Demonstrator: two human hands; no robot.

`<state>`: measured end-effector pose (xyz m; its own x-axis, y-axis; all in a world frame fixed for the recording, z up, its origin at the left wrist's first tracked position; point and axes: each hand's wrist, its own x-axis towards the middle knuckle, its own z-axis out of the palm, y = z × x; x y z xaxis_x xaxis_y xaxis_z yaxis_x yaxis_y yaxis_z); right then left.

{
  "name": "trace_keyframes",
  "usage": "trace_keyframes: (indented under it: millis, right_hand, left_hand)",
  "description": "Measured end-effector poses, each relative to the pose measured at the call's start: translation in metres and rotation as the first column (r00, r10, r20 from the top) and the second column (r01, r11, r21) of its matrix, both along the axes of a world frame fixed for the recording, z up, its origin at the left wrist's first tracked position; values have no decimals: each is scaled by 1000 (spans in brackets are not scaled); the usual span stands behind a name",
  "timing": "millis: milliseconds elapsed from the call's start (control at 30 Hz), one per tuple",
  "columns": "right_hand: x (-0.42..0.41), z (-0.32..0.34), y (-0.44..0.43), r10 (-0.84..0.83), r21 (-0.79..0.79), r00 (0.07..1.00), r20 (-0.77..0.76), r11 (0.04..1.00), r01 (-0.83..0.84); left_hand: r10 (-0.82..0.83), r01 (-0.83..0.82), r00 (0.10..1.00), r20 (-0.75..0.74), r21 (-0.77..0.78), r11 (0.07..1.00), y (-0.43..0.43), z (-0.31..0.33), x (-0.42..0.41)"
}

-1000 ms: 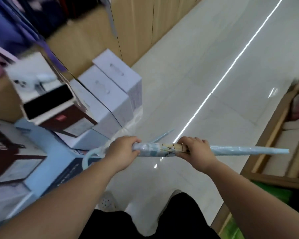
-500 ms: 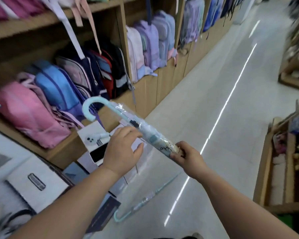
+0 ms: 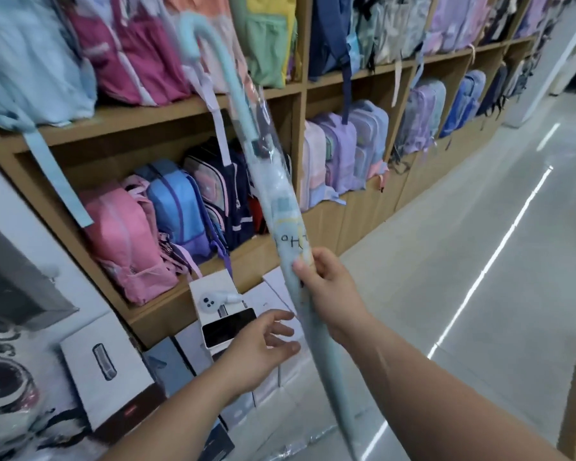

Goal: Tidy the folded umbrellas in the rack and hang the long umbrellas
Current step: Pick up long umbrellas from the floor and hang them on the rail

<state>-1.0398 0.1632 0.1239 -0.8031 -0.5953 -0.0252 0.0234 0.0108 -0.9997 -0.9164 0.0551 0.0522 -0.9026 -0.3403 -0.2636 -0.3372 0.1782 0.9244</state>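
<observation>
Your long pale-blue umbrella (image 3: 281, 207) stands nearly upright before the backpack shelves (image 3: 140, 118), crook (image 3: 193, 31) topmost, gripped at mid-shaft by your right hand (image 3: 330, 291) alone. Your left hand (image 3: 260, 347) hovers just beside it, fingers (image 3: 278, 317) spread, holding nothing. That slick plastic sleeve (image 3: 270, 128) could slide through one hand, or the crook snag a hanging strap (image 3: 220, 128).

Backpacks (image 3: 123, 241) fill the shelves (image 3: 167, 113) behind the long umbrella (image 3: 280, 201); floor (image 3: 479, 234) rightward lies open.
</observation>
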Motion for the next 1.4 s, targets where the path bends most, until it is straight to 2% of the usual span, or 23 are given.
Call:
trace_keyframes:
  millis: [100,233,367,533,667,767,1000,1267,1400]
  right_hand:
    - [-10,26,-14,152,-177,985,85,975,-135]
    - [-21,48,-38,309,-296,947,88,916,-272]
    - [-9,66,-63,481,-331,868,121,844,-421]
    - [35,87,-86,627,-336,775,86,750,-570]
    - [70,87,-97,671,-182,734,-107,713,-678]
    - [98,76,-101,669,-76,705,-235,711,-699]
    - [193,45,-117,663,22,657,-360,710,-704]
    - [329,62,-150,634,-59,670,-386,708,-704]
    - [373,82,-173,611,-52,647,-456,708,-705]
  left_hand:
    - [58,-56,997,-46,57,997,9,10,0]
    - [225,-219,971,-76,74,973,12,20,8]
    - [372,-366,921,-120,66,928,23,32,26]
    - [560,-557,803,-205,75,827,20,42,67]
    - [670,-676,704,-236,69,734,9,53,111]
    - [706,-722,660,-257,44,691,-4,62,148]
    - [730,-784,563,-387,28,620,-57,95,244]
    - [666,-808,509,-545,-35,589,-125,184,358]
    - [627,-818,487,-608,-67,571,-152,227,390]
